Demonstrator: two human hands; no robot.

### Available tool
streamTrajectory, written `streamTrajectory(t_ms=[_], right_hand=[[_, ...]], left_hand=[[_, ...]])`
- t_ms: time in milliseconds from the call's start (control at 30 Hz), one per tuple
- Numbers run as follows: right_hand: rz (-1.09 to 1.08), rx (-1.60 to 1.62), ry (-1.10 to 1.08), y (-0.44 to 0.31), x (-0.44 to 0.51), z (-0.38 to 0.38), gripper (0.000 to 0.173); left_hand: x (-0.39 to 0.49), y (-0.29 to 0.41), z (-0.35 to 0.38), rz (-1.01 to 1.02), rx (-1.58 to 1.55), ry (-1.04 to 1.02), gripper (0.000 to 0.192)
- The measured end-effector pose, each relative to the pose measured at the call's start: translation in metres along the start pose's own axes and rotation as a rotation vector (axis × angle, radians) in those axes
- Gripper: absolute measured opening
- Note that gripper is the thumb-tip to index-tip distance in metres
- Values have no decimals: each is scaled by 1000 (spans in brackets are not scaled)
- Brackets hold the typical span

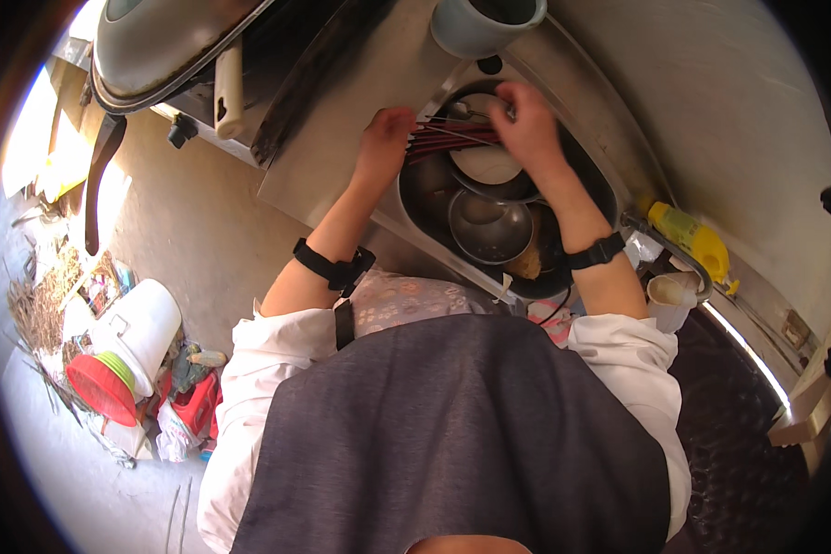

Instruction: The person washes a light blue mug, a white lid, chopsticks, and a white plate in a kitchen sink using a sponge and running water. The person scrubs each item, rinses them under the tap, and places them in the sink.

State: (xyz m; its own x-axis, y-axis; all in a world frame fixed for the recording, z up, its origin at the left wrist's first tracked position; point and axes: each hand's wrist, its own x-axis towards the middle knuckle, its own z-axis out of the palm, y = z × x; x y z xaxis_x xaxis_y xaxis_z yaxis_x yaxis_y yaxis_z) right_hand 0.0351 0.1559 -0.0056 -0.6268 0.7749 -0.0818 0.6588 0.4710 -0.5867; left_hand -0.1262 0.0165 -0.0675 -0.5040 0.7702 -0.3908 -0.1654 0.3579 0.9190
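Over the sink (426, 225), my left hand (390, 131) is closed around one end of a bundle of dark red chopsticks (453, 138). My right hand (526, 124) is at the other end of the bundle, its fingers bent and slightly blurred; some metallic sticks or utensils lie across the chopsticks there. Beneath them a pan with whitish liquid (488, 166) stands in the sink. A metal bowl (490, 225) sits nearer to me, beside a yellowish-brown scrubber (526, 260). The exact grip of my right fingers is unclear.
A grey-blue pot (467, 31) stands behind the sink. At the upper left are a lidded wok (159, 48) and a stove knob (181, 130). A yellow bottle (696, 242) lies right of the sink, near a metal rail. A white bucket (138, 332) and red basket (100, 388) are on the floor.
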Motion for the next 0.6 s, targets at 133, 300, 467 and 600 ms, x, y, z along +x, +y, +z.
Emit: streamTrajectory(t_ms=[133, 300, 467, 600], right_hand=[[-49, -395, -220, 51, -13, 61, 54], [-76, -523, -358, 73, 1, 107, 41], [-268, -311, -369, 72, 0, 118, 19], [-159, 31, -337, 61, -11, 91, 15]], left_hand=[[-5, 7, 6, -11, 32, -54, 21], [-10, 14, 9, -52, 35, -72, 21], [-14, 15, 3, -28, -59, -36, 22], [-13, 21, 0, -20, -161, 10, 19]])
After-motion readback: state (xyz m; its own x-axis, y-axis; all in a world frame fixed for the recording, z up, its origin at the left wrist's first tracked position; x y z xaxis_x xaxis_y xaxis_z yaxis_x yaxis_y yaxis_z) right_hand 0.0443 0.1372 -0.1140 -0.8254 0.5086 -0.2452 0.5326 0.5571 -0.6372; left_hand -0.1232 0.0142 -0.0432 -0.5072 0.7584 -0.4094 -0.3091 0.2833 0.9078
